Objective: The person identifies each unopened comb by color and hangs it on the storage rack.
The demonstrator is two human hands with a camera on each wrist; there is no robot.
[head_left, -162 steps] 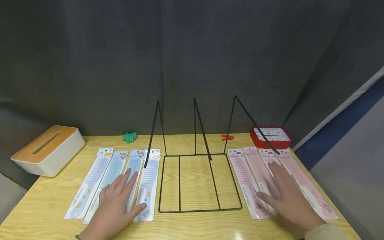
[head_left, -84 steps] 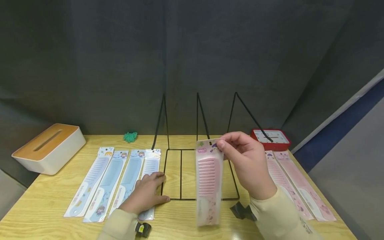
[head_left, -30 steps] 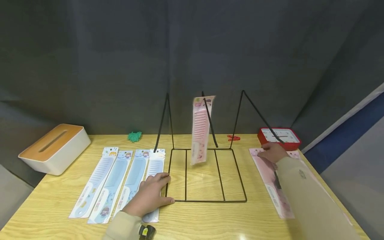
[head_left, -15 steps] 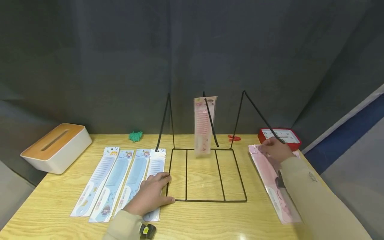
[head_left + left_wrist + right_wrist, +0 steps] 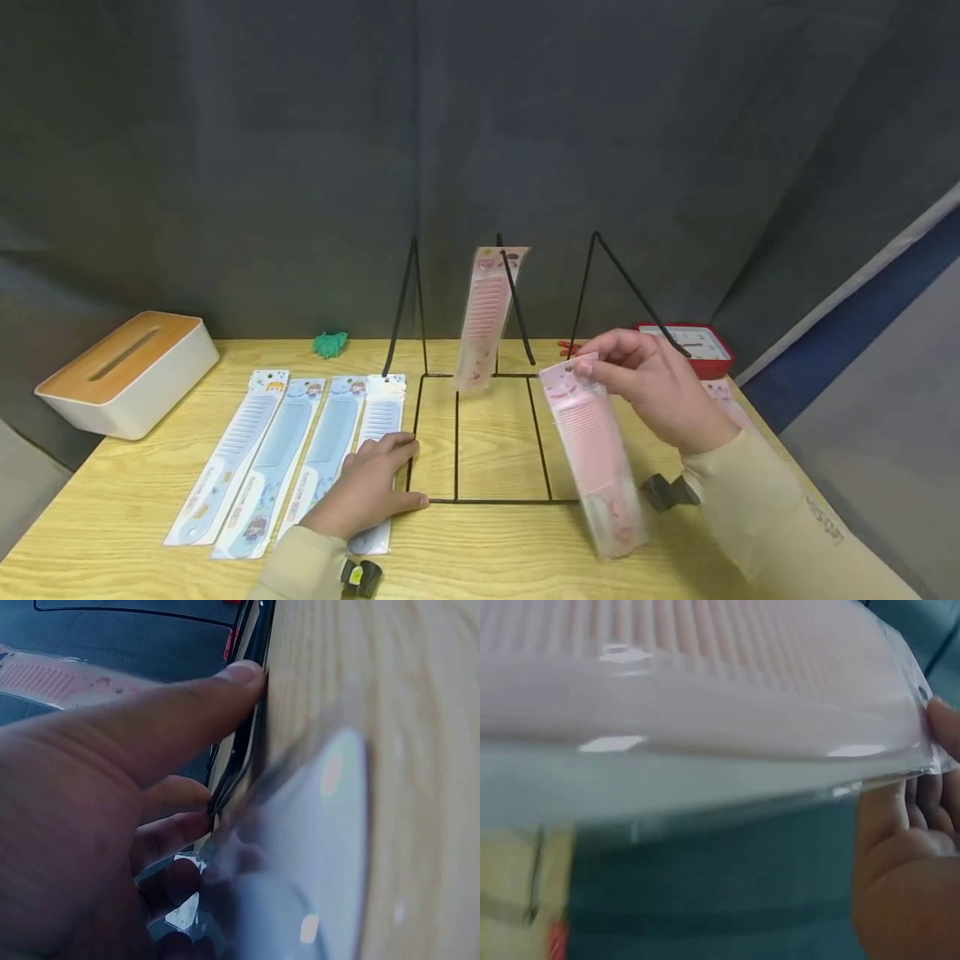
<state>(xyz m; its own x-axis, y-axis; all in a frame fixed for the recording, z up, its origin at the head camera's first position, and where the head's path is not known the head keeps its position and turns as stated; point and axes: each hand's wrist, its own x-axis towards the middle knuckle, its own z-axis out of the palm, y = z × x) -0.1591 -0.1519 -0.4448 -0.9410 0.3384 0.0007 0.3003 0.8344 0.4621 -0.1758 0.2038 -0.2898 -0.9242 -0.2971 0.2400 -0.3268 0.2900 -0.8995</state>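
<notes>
A black wire rack (image 5: 457,454) with three raised hooks stands mid-table. A pink comb in a clear package (image 5: 483,321) hangs tilted from its middle hook. My right hand (image 5: 660,387) pinches the top corner of another packaged pink comb (image 5: 592,458), lifted in front of the rack's right side; the right wrist view shows this comb (image 5: 705,682) close up. At the rack's front left corner rests my left hand (image 5: 367,492), thumb and fingertips touching the base wire, as the left wrist view also shows. It partly covers the nearest packaged blue comb (image 5: 382,417).
Several packaged blue combs (image 5: 281,442) lie side by side at left. Pink packaging (image 5: 720,390) shows beyond my right arm. Farther back are a tissue box (image 5: 123,371), a green tangle (image 5: 330,343), a red clip (image 5: 567,347) and a red clock (image 5: 708,350).
A pink comb has come to hang on the middle hook and still swings. My right hand has lifted another from the right and carried it left. My left hand stays at the rack.
</notes>
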